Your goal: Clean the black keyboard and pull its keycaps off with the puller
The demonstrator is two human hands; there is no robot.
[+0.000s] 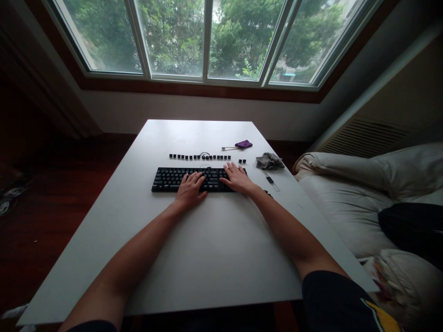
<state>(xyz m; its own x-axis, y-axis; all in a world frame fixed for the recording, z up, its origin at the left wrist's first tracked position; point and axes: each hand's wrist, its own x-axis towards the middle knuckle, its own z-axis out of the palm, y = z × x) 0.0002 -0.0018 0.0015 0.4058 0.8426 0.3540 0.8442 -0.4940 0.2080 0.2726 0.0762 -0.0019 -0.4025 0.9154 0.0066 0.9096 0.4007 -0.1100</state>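
Observation:
A black keyboard point(166, 180) lies flat across the middle of the white table. My left hand point(191, 185) rests on its centre, fingers stretched over the keys and thumb near the front edge. On the right part of the keyboard lies my right hand point(237, 178), fingers spread and pointing away from me. Both hands cover some of the keys. Behind the keyboard stands a row of loose black keycaps point(187, 157), with two more keycaps point(242, 161) to the right. A keycap puller point(270, 180) with wire loops is right of my right hand.
The white table point(207, 258) reaches toward a wall below the window. At its far right are a purple cloth point(244, 144), a thin brush point(228, 148) and a crumpled grey cloth point(269, 161). A pale sofa point(339, 198) stands along the right side.

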